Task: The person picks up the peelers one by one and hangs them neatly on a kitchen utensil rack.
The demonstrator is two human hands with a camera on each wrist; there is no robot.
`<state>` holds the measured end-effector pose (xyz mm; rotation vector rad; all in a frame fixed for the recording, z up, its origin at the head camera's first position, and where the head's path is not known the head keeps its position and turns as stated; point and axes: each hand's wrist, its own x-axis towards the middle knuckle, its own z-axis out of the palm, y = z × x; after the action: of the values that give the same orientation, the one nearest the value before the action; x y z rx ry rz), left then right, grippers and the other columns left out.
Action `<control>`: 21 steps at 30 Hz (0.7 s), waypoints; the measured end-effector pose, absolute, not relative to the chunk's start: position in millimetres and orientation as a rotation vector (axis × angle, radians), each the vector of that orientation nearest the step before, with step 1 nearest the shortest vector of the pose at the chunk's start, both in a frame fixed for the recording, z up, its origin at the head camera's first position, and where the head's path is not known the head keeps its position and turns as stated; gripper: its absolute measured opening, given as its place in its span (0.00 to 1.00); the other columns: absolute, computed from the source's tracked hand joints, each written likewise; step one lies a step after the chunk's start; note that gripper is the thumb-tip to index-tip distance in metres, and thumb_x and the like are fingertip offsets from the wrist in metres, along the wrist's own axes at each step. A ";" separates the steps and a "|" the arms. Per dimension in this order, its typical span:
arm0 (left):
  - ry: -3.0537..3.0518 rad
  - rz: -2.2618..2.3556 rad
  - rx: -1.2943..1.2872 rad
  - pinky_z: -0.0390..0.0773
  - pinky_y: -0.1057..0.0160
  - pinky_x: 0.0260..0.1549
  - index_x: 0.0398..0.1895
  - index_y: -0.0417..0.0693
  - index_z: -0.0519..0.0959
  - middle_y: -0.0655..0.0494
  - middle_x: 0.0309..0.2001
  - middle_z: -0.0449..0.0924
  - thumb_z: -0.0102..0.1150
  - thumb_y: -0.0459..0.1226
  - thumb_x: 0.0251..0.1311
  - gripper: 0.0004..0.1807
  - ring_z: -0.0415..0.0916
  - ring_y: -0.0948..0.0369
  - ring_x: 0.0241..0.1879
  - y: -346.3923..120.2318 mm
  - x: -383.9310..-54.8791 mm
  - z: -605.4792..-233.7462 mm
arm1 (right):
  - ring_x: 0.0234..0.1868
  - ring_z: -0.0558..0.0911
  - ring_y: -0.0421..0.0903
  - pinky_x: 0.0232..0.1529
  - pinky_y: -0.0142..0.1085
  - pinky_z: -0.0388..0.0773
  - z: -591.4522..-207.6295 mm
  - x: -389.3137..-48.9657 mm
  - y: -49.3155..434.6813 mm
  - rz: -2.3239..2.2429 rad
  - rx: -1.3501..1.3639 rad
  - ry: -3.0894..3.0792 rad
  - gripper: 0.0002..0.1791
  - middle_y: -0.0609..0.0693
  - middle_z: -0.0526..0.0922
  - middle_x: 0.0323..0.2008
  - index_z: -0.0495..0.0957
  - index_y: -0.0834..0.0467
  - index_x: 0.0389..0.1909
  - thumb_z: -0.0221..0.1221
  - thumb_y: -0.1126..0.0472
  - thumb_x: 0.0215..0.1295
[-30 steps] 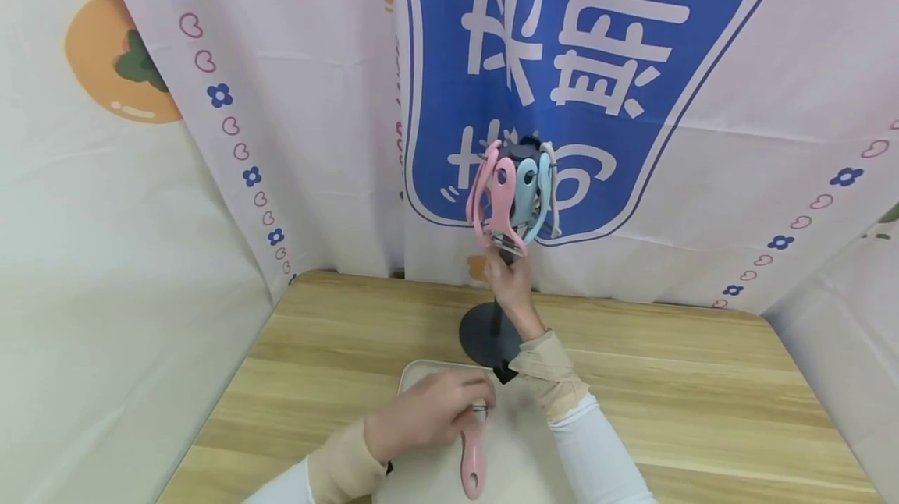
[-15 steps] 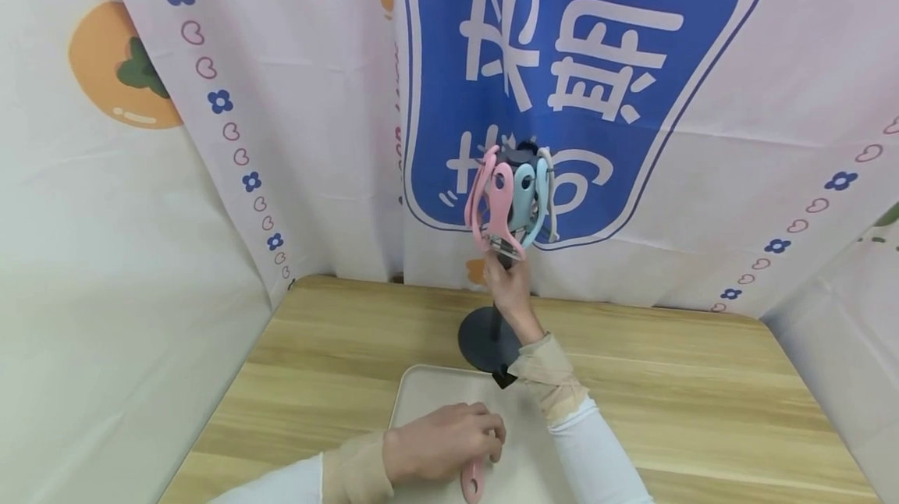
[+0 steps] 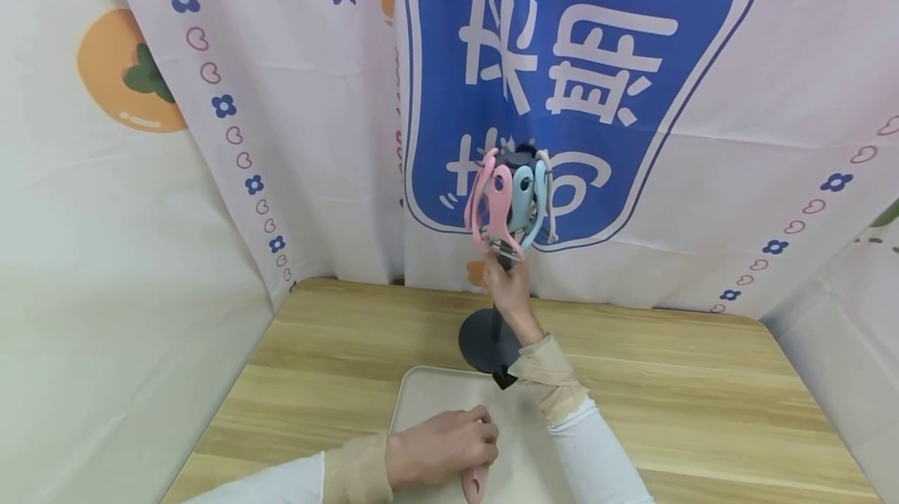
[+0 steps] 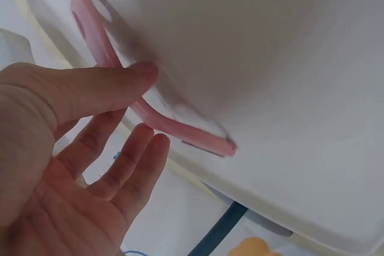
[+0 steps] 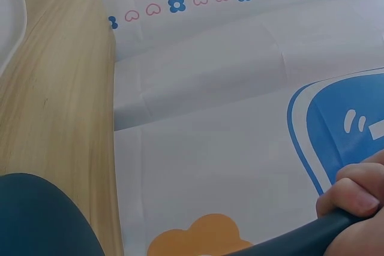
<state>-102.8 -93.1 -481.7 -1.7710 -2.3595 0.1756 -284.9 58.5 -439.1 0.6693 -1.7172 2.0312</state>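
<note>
On the beige tray (image 3: 537, 441) lies a pink Y-shaped peeler (image 3: 474, 482); its blade end is under my left hand (image 3: 444, 448) in the head view. The left wrist view shows the left thumb and index finger pinching the peeler (image 4: 103, 43) around its middle, the other fingers loosely bent below. My right hand (image 3: 511, 285) grips the dark pole of an upright stand (image 3: 485, 336), just under its top. Around that top hang several peelers: pink ones (image 3: 499, 204), light blue ones (image 3: 522, 196) and a whitish one (image 3: 550, 211).
The wooden table (image 3: 316, 379) extends to both sides of the tray. A printed curtain (image 3: 351, 176) rises along its back edge, close behind the stand. The stand's round base (image 5: 42, 220) sits just beyond the tray. A small black piece (image 3: 503, 378) is beside the right wrist.
My left hand has come down from the blade end over the peeler on the tray, covering more of it. The right hand keeps its hold on the pole. The head view has tilted slightly.
</note>
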 end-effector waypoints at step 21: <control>-2.535 -0.488 -1.786 0.76 0.80 0.49 0.50 0.49 0.87 0.61 0.45 0.88 0.68 0.33 0.71 0.08 0.82 0.71 0.45 -107.5 -130.6 -394.4 | 0.08 0.57 0.38 0.13 0.33 0.54 -439.9 -287.5 55.9 2.015 0.729 -1.677 0.16 0.40 0.62 0.10 0.67 0.62 0.26 0.49 0.70 0.79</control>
<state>-130.6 -107.5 -394.4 -1.7860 -2.5348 -0.4877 -287.5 55.9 -439.9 0.7289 -1.6771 2.0152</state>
